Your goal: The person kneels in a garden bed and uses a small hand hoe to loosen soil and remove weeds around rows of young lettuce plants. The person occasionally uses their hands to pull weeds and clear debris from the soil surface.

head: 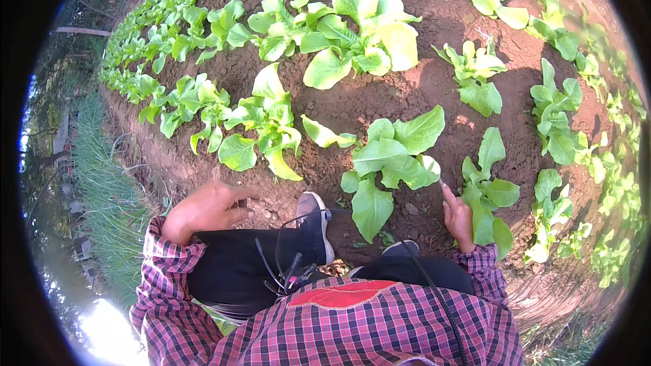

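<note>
My left hand (216, 208) hangs over my left knee, fingers loosely bent, nothing seen between them. My right hand (456, 213) is low over the soil between two leafy lettuce plants. Its forefinger points along a thin object, perhaps a small tool, whose far part goes under a leaf; what it is I cannot tell. Just left of that hand stands a lettuce plant (384, 157) with broad green leaves, in front of my shoes. Another lettuce plant (485, 193) touches or partly covers the right side of my right hand and wrist.
Rows of lettuce (356, 35) grow across the brown soil bed (356, 101) beyond and to both sides. Thin grass-like green plants (101, 178) stand at the far left. My shoe (315, 221) is on the soil close to the near plant. A black cable (432, 284) crosses my shirt.
</note>
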Available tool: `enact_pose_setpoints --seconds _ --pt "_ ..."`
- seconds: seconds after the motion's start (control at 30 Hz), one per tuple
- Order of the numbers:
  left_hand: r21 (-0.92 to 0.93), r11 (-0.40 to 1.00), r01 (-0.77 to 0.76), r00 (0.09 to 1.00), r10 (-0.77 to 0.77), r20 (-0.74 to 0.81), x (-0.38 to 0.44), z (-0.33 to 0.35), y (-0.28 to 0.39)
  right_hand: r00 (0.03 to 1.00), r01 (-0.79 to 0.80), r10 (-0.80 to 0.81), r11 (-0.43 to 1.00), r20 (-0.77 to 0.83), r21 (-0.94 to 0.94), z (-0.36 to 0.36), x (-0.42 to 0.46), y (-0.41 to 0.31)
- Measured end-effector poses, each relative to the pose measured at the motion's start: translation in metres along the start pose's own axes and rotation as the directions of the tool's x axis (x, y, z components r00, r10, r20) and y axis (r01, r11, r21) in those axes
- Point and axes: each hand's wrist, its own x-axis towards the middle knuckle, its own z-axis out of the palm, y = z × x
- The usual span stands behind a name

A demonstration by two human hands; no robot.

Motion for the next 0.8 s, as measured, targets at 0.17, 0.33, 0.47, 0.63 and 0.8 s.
enact_pose_setpoints --seconds 0.17,0.33,0.47,0.63,0.8 --pt "0.068 0.997 -0.032 0.996 0.026 0.080 0.026 -0.013 0.016 0.985 -0.169 0.170 0.985 0.025 -0.045 0.014 -0.104 0.001" --pt "0.281 0.935 -0.217 0.974 0.189 0.124 0.056 -0.047 0.088 0.930 -0.211 0.260 0.957 -0.262 0.199 0.026 -0.054 -0.037" --pt "0.293 0.806 -0.515 0.856 0.500 0.130 0.084 -0.043 0.171 0.855 -0.341 0.417 0.900 -0.307 0.272 0.060 -0.017 -0.027" --pt "0.343 0.712 -0.613 0.790 0.559 0.250 0.121 -0.028 0.148 0.895 -0.371 0.418 0.892 -0.156 0.260 0.050 -0.082 -0.078" --pt "0.356 0.340 -0.871 0.487 0.697 0.526 0.156 0.014 0.196 0.859 -0.397 0.355 0.917 -0.369 -0.043 0.058 -0.160 -0.080"
